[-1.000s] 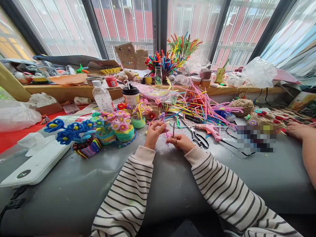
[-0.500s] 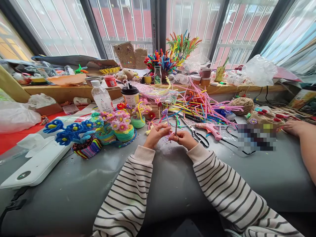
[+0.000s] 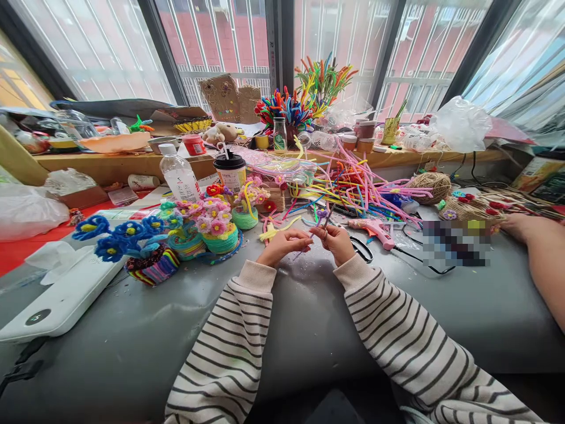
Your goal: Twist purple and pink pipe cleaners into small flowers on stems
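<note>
Near the middle of the grey table (image 3: 309,330), my left hand (image 3: 285,246) pinches a purple pipe-cleaner stem with a small purple flower (image 3: 322,214) at its upper end. The stem slants from lower left to upper right. My right hand (image 3: 336,243) is closed around a thin, dark pointed tool (image 3: 329,215), perhaps small scissors, held beside the stem. The two hands are close together, fingertips almost touching. Small purple bits lie on the table beneath them. Black-handled scissors (image 3: 362,249) lie just right of my right hand, partly hidden by it.
A pink glue gun (image 3: 378,231) lies to the right, its black cord trailing. Pipe-cleaner flower pots (image 3: 153,265), a bottle (image 3: 180,177) and a lidded cup (image 3: 231,172) stand left. Loose pipe cleaners (image 3: 362,182) pile behind. Another person's arm (image 3: 541,250) rests at the right edge.
The purple stem has tilted from nearly upright, its flower now further right and lower. My right hand has turned upward, and the tool leans right. The view has shifted slightly.
</note>
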Tool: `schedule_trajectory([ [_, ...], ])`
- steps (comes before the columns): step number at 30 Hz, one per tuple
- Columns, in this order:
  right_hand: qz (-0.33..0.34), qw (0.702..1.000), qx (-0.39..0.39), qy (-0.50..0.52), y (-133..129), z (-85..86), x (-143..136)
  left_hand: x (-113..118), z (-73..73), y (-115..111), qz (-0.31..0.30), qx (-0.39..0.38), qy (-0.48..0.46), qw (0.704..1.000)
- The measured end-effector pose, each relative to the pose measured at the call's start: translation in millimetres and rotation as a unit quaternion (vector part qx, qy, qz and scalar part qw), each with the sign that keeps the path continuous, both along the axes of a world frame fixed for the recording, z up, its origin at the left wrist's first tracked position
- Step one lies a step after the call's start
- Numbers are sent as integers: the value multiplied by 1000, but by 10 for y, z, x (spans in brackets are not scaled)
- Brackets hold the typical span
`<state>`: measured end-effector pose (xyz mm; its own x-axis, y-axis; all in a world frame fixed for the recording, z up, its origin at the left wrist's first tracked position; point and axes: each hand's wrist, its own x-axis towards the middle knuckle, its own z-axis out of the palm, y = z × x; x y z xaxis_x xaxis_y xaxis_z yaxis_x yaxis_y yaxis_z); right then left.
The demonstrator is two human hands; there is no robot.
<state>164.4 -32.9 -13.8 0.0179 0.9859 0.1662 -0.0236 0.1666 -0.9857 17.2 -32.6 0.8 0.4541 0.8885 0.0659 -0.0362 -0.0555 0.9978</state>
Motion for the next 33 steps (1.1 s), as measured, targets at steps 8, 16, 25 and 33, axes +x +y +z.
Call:
schedule_trajectory([
  [8, -41, 999, 6, 18, 16, 14, 32, 3, 40, -21, -72, -58, 40, 995],
  [16, 41, 999, -4, -35, 49, -41, 35, -20, 33, 16, 24, -102, -61, 993],
  [25, 248, 936, 58, -243, -31, -34, -37, -91, 3, 68, 10, -107, -129, 986],
  [33, 263, 897, 69, -348, -42, 8, 6, -112, 22, 66, -18, -138, -100, 985],
])
